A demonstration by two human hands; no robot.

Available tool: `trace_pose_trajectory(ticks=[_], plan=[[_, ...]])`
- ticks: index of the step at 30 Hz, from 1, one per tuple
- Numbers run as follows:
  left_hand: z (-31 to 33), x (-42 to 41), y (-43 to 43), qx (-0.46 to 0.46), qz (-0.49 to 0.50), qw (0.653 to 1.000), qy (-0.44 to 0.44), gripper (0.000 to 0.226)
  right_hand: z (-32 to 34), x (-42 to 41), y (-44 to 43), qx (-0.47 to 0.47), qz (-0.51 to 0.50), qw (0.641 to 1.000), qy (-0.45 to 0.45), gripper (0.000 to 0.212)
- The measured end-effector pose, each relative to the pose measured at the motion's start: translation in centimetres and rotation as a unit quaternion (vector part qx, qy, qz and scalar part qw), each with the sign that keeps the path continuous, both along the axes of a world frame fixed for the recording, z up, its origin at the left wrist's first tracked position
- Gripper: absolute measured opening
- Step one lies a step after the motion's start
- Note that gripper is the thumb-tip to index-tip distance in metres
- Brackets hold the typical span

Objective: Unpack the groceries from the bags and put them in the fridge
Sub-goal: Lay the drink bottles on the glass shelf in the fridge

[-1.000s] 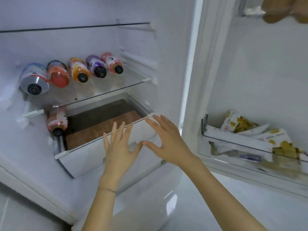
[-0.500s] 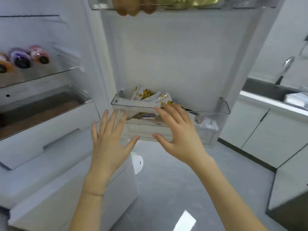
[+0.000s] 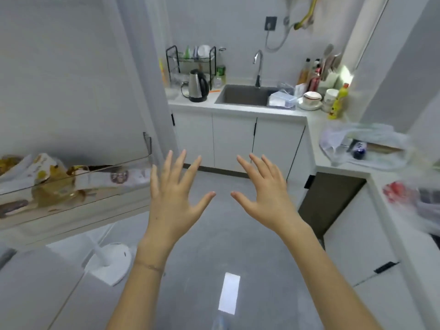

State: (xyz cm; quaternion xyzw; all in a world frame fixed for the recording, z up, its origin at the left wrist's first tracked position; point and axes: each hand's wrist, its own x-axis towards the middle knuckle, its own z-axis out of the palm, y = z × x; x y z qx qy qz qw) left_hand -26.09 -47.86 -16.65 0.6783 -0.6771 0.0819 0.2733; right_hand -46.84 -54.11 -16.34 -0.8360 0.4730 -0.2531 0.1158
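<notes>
Now your left hand (image 3: 176, 201) and right hand (image 3: 264, 198) hang spread and empty between the stocked door shelf (image 3: 83, 173) and the plastic bag (image 3: 333, 141) on the counter (image 3: 316, 125), so you seem between items: next reach right into that bag.

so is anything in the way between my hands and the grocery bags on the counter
Nothing visible. The left hand and right hand are open and empty above the floor, and the clear plastic bag lies on the counter to the right, with only open air between them.
</notes>
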Motion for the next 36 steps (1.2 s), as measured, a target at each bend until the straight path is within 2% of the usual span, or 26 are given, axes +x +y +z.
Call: trace_pose_trajectory(ticks=[6, 10, 15, 22, 28, 36], plan=[[-2.0, -7.2, -10.4, 0.027, -0.134, 0.99, 0.021, 0.075, -1.5, -8.1, -6.2, 0.026, -0.112, 0.993, 0.016, 0.073], [-3.8, -11.7, -18.6, 0.041, -0.18, 0.983, -0.011, 0.074, -2.8, -13.2, -11.5, 0.043, -0.193, 0.98, 0.038, 0.075], [-5.2, -17.5, -28.1, 0.069, -0.257, 0.963, -0.038, 0.075, -3.7, -18.5, -17.0, 0.071, -0.275, 0.959, 0.024, 0.073], [-6.9, -25.3, -37.1, 0.098, -0.341, 0.934, -0.054, 0.077, -5.9, -25.1, -22.8, 0.11, -0.351, 0.93, 0.013, 0.073], [-9.4, -31.6, -44.8, 0.139, -0.371, 0.915, -0.081, 0.08, -8.8, -31.5, -29.2, 0.143, -0.39, 0.91, 0.008, 0.072], [-12.5, -40.5, -56.0, 0.177, -0.35, 0.914, -0.102, 0.083, -13.3, -41.1, -40.7, 0.19, -0.375, 0.908, 0.001, 0.072]])
